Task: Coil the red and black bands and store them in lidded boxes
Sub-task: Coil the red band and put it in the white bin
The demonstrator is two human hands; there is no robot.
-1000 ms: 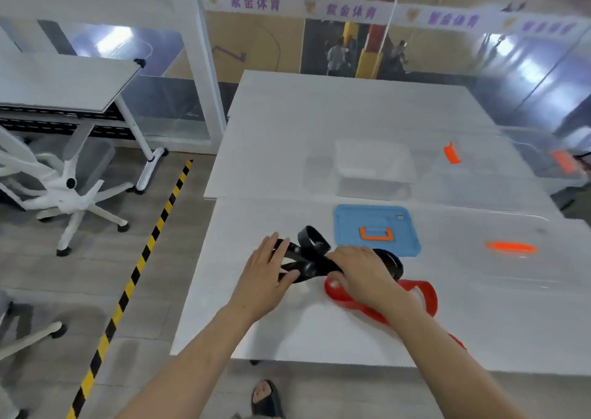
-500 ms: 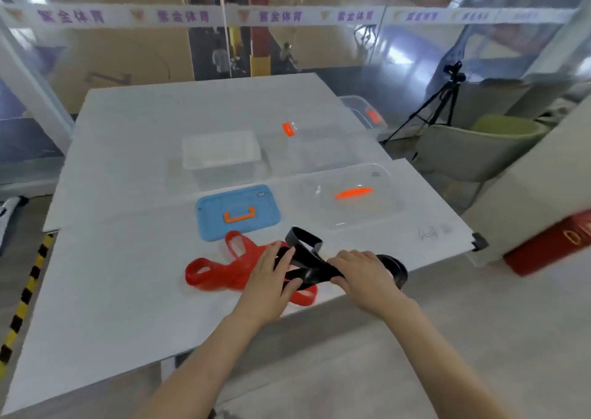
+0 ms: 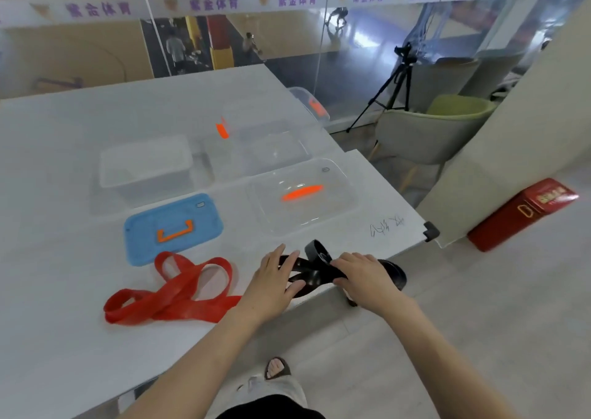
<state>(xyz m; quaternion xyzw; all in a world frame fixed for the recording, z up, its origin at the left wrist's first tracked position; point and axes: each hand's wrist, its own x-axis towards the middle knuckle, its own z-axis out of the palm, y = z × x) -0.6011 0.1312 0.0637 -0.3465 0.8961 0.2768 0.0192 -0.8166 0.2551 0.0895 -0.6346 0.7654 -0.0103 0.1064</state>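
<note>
A black band (image 3: 315,266) lies tangled at the table's front edge, one loop hanging past the edge. My left hand (image 3: 273,282) presses on its left end and my right hand (image 3: 363,278) grips its right part. A red band (image 3: 179,294) lies loose in loops left of my left hand. A blue lid (image 3: 174,227) with an orange handle lies flat behind the red band. A clear lid (image 3: 303,195) with an orange handle lies to its right. Two clear open boxes stand behind: a left box (image 3: 144,163) and a right box (image 3: 259,147).
The white table (image 3: 64,322) ends just under my hands. Its black corner cap (image 3: 430,230) is to the right. Off the table stand a green chair (image 3: 441,131), a tripod (image 3: 393,89), a red box (image 3: 524,211) on the floor and a glass wall behind.
My view has swung right and the table's front edge now lies under my hands. Both hands keep hold of the black band; the red band now lies wholly to their left.
</note>
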